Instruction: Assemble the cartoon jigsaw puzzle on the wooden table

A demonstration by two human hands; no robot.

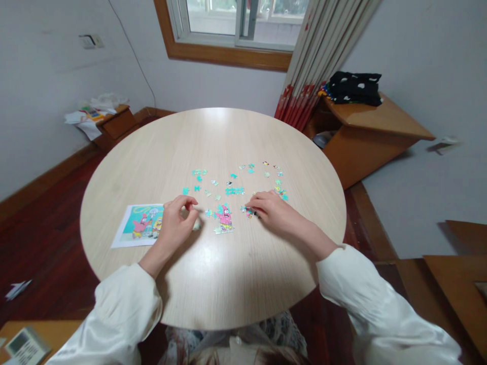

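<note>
Pale-wood table (205, 284), puzzle pieces (224, 220) | window (211, 19) beyond | left hand (175, 217) unclenched | right hand (272, 210): grip unclear

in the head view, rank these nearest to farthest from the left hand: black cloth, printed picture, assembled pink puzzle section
From the left hand:
1. Printed picture: to its left, partly covered
2. Assembled pink puzzle section: to its right
3. Black cloth: far off, upper right

Moderately bright, daylit from the window (211, 17) ahead. Marked by pale glare on the far tabletop (218, 116). Softly shadowed beside the left hand (177, 219). Dim across the floor (34, 268). Stretched toward the frame edges. Soft in fine detail at the puzzle pieces (235, 191).
</note>
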